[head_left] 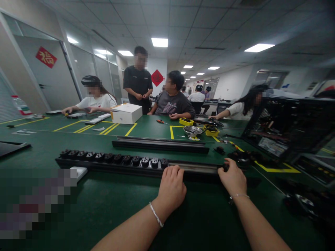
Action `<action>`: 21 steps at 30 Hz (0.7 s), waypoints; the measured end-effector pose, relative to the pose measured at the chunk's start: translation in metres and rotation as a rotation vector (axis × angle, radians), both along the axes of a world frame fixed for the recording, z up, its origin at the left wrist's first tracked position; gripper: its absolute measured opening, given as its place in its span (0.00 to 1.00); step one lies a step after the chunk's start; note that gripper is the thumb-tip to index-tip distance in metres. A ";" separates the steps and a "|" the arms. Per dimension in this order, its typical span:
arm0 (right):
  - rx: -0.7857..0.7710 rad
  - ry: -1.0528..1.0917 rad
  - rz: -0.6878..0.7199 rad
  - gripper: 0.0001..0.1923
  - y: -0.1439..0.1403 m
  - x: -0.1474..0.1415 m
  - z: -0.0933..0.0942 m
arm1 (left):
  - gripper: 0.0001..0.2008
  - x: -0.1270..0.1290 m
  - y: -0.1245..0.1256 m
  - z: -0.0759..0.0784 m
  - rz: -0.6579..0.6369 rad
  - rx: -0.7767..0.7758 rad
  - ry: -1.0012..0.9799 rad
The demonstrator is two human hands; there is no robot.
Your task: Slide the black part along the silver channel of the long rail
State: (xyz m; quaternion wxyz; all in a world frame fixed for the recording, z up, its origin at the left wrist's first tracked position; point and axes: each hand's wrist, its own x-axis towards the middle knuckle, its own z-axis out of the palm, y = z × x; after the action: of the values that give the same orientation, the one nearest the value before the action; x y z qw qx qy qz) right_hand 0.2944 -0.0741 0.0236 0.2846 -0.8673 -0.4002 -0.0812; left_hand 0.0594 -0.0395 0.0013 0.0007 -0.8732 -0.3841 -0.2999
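Observation:
A long black channel rail (199, 168) lies across the green bench in front of me. A row of black power socket modules (127, 159), a few with lighter faces, fills its left and middle part; the right part shows a bare metallic inside. My left hand (172, 184) grips the rail's near side by the last socket, fingers bent together over its edge and partly hiding it. At the rail's right end, my right hand (232, 179) has its thumb and fingers closed around a small black piece, which looks like a socket module and is mostly hidden.
Behind lies a second black rail (159, 143). A metal bowl (193, 131), yellow bins (186, 121), a screwdriver (162, 122) and a white box (127, 113) stand farther back. Dark loose parts (242, 157) and an open black case (288, 129) are on the right. Co-workers sit across the bench.

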 end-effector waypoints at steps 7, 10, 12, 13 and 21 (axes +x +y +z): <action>-0.012 -0.092 -0.039 0.25 0.000 0.005 -0.003 | 0.19 -0.001 0.000 0.000 -0.001 -0.007 0.011; -0.027 -0.131 -0.071 0.25 0.000 0.008 -0.005 | 0.19 -0.001 0.000 0.001 0.000 -0.004 0.012; -0.033 -0.126 -0.072 0.25 0.000 0.010 -0.006 | 0.19 0.000 0.000 0.000 -0.002 -0.003 0.011; -0.031 -0.121 -0.067 0.25 0.000 0.011 -0.006 | 0.19 0.000 0.000 0.000 -0.003 -0.003 0.011; -0.004 -0.094 -0.064 0.23 0.000 0.013 -0.006 | 0.19 0.000 -0.001 0.001 0.011 -0.018 0.012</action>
State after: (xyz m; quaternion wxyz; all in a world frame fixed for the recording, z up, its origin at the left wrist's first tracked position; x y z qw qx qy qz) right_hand 0.3076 -0.0746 0.0174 0.2610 -0.8754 -0.3856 -0.1300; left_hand 0.0597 -0.0400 0.0021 -0.0034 -0.8729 -0.3916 -0.2910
